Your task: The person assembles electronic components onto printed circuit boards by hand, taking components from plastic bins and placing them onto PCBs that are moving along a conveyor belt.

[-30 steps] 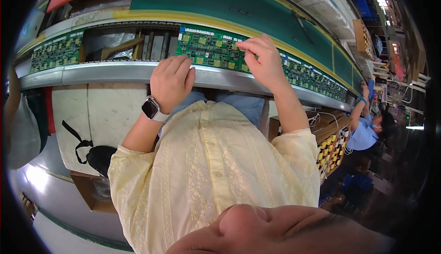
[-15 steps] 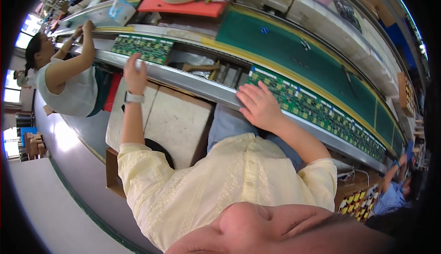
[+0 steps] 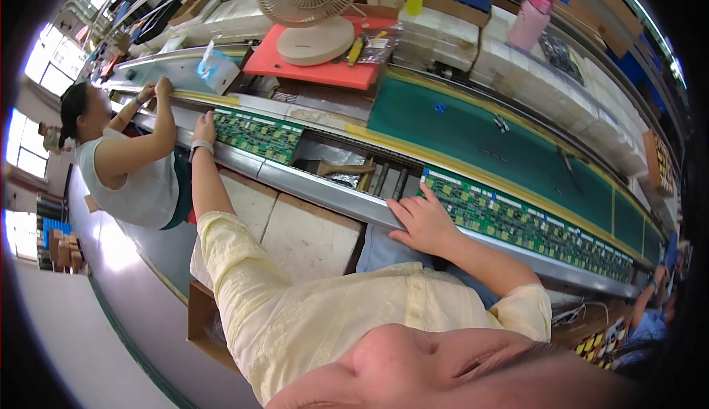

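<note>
My left hand [image 3: 204,130] is at the left end of a green circuit board panel [image 3: 255,134], its fingers stretched out by the board's edge. Whether it touches or grips the board is hard to see. My right hand [image 3: 422,220] rests open on the metal rail's edge, fingers spread. Its index fingertip meets the near left corner of a long row of green circuit boards [image 3: 517,226], dense with small parts. Between the two sets of boards, a gap in the line shows rollers and a wooden-handled brush [image 3: 343,168].
A grey metal rail [image 3: 310,198] runs along the line's near side. Beyond lies a green mat [image 3: 480,128] with small parts and a dark tool. A fan [image 3: 310,39] stands on a red board [image 3: 347,74]. A pink bottle [image 3: 530,21] stands farther back. Another person works at left.
My left hand has reached forward from above the rail to the left end of the board. My right hand stays near the right boards' corner. The view has tilted up, bringing the fan into sight.
</note>
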Tool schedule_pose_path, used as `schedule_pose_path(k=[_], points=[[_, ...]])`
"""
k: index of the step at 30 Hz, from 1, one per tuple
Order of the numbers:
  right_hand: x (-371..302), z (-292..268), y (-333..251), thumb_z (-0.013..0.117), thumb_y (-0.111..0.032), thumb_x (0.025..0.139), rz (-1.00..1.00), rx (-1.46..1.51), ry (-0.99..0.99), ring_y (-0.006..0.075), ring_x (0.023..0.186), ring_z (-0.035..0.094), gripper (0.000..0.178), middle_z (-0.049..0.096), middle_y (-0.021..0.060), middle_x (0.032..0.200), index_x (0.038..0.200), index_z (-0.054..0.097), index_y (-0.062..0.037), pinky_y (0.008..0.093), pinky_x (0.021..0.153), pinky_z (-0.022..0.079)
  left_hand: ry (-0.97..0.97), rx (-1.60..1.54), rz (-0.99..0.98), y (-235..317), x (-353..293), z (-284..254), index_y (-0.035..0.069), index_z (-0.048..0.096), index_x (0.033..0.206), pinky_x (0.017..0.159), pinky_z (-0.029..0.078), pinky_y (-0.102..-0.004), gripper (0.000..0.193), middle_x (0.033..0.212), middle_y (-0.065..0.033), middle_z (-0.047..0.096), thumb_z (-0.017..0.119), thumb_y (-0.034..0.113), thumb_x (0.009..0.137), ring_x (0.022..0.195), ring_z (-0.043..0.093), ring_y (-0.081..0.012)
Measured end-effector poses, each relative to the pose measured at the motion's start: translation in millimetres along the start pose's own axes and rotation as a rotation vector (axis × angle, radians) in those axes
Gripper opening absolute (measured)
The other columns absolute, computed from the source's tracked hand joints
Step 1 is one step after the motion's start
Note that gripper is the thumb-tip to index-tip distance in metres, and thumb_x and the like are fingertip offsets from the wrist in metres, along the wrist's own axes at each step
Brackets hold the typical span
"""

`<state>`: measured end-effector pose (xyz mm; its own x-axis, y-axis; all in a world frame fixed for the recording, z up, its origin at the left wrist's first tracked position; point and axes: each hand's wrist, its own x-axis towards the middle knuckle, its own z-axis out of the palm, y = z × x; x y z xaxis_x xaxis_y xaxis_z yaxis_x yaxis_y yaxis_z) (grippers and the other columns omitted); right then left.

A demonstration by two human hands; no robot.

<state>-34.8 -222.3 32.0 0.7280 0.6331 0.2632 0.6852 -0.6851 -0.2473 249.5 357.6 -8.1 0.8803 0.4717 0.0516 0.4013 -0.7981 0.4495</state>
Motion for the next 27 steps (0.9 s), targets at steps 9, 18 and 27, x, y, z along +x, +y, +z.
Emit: schedule_pose_path(k=[9,18,27], points=[[-28.6,-7.2,8.0,0.073,-0.035,0.08,0.131,0.0,-0.024,0.0273,0.091,0.062,0.058,0.063,0.0103,0.097,0.125,0.056,-0.0024,0.0516,0.105,0.037,-0.043,-0.185,0.236,28.8,-39.7,27.5,0.005,0.053,0.133,0.105,0.037,-0.0411,0.066,0.129,-0.0217,0.058,0.033,0.058,0.099,0.125,0.049,-0.0406],[28.5,-41.9,72.5,0.066,-0.015,0.086,0.183,-0.028,0.121,0.0256,0.095,0.063,0.02,0.066,0.0071,0.095,0.105,0.068,-0.0089,0.0522,0.105,0.039,-0.32,-0.468,0.289,56.9,-102.4,42.1,0.008,0.054,0.136,0.076,0.044,-0.0268,0.052,0.099,-0.0061,0.062,0.043,0.046,0.102,0.084,0.055,-0.0138],[91.9,-1.7,197.5,0.058,-0.02,0.091,0.444,-0.044,0.158,0.0312,0.097,0.062,0.022,0.066,0.0101,0.099,0.109,0.069,-0.0114,0.0407,0.085,0.05,-0.412,-0.32,0.496,120.2,-213.1,42.7,0.003,0.051,0.137,0.099,0.043,-0.039,0.049,0.132,-0.021,0.058,0.044,0.038,0.103,0.119,0.056,-0.0349]])
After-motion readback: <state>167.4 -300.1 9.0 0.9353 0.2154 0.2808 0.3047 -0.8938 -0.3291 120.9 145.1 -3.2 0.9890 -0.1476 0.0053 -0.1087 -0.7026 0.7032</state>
